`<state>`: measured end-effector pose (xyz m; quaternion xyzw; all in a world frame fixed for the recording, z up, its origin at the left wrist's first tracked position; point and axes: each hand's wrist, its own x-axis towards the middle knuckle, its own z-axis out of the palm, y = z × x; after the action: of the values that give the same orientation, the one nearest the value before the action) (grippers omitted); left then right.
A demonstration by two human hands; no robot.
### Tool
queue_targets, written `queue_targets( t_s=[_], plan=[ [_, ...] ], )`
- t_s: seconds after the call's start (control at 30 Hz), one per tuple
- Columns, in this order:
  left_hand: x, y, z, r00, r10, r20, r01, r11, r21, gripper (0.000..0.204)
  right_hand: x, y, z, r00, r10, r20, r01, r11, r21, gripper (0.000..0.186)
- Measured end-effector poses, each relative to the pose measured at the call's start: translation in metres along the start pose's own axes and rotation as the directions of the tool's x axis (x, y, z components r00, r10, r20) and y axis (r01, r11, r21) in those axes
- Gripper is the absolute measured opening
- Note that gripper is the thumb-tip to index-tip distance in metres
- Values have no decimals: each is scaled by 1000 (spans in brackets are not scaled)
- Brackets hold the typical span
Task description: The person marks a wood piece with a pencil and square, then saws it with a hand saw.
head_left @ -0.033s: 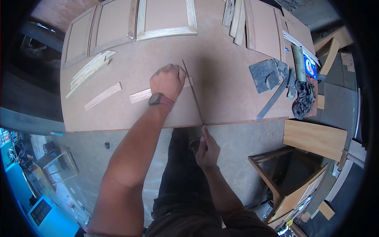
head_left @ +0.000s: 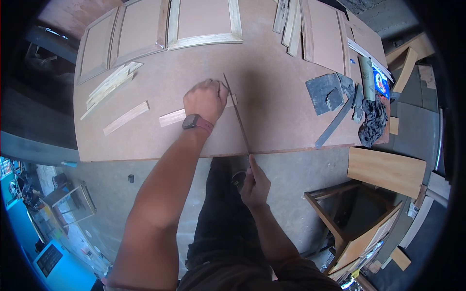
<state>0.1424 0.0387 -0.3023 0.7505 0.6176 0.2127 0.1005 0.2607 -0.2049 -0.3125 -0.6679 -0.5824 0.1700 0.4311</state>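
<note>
While left hand (head_left: 206,99), fingers curled on wooden strip (head_left: 172,118), apparently steadies it inside near edge of workbench (head_left: 291,126), right hand (head_left: 256,184), fingers clamped on thin-bladed tool (head_left: 239,116) crossing strip's right end, seemingly gains clearance beyond edge.

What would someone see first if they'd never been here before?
Probably the left hand in the middle, on a pale strip, with a dark watch at its wrist. Next, the long thin tool across the strip's right end, held in the right hand by the table's near edge. Then the bright blue pack at the table's right side.
</note>
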Motion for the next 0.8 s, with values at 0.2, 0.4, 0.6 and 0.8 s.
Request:
queue_targets(
  t_s=[0.2, 0.4, 0.6, 0.8],
  plan=[
    [-1, -7, 6, 999, 36, -40, -35, 999, 20, 25, 4, 1, 0, 1000, -13, -4, 14, 1000, 17, 38],
    [1, -6, 6, 999, 18, -28, -17, 1000, 15, 24, -4, 0, 7, 998, -50, -48, 49, 999, -9, 38],
    [0, -6, 9, 992, 61, -114, -60, 998, 9, 19, 4, 1, 11, 996, -60, -69, 61, 998, 22, 38],
    [0, -7, 7, 1000, 9, -20, -9, 1000, -19, 22, 1, -3, 0, 995, -27, -95, 36, 995, 94, 36]
  ],
)
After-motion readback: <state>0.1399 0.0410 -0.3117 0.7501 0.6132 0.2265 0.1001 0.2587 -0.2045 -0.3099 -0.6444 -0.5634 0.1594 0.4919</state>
